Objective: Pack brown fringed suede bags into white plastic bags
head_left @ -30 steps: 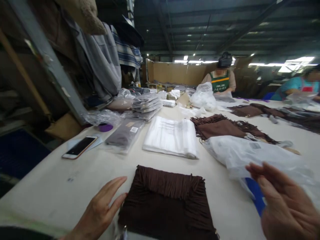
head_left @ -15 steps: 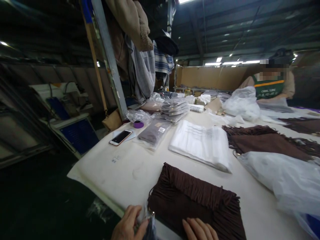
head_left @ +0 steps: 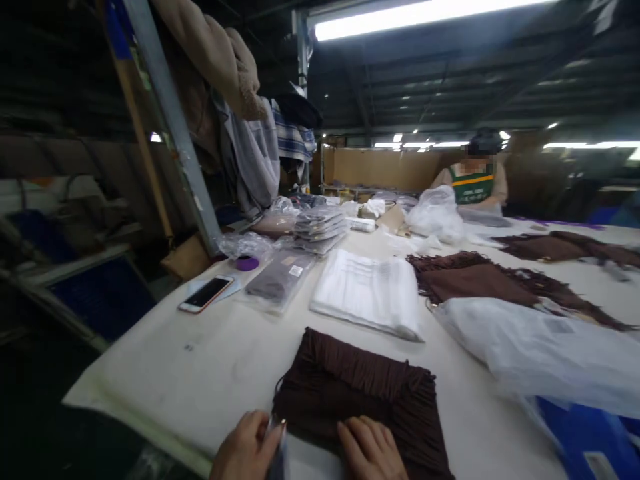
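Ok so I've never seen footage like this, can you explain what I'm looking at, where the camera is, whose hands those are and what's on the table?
The camera sits on a person's head, looking forward and down, so the two bare hands at the bottom edge are that person's own. The left hand pinches something small and shiny at the near edge; what it is cannot be told. The right hand lies flat on a folded brown fringed cloth. On the white table also lie a phone, a stack of clear plastic bags, a bagged grey item, more brown fringed cloth and a loose plastic bag. Far back, another person works at the same table.
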`<action>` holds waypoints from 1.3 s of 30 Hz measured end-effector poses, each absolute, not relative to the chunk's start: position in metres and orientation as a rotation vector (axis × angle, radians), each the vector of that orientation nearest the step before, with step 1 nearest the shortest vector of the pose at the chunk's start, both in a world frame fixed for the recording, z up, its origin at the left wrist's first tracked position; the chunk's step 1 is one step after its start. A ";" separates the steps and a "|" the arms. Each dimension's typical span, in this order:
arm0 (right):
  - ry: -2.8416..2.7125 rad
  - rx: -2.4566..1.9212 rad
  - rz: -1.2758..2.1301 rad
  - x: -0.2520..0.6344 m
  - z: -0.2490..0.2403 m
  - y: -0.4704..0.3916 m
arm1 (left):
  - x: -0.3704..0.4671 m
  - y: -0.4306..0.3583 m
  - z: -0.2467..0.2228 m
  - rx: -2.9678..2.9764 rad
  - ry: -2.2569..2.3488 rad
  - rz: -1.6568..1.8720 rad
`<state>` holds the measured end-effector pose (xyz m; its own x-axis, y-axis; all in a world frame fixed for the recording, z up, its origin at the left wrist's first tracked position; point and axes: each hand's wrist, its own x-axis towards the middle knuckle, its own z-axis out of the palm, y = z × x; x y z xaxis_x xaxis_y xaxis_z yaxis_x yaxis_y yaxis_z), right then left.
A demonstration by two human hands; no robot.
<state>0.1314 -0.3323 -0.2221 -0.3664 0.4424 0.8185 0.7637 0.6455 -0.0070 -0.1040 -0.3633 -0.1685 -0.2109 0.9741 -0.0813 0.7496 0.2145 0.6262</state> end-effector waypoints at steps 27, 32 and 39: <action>-2.152 -0.854 -0.421 0.142 -0.192 -0.325 | -0.095 -0.370 -0.160 0.954 1.721 0.710; -2.150 -0.859 -0.381 0.142 -0.191 -0.326 | -0.100 -0.372 -0.145 0.749 1.574 0.821; -2.152 -0.863 -0.369 0.142 -0.197 -0.327 | -0.124 -0.361 -0.114 0.637 1.533 0.892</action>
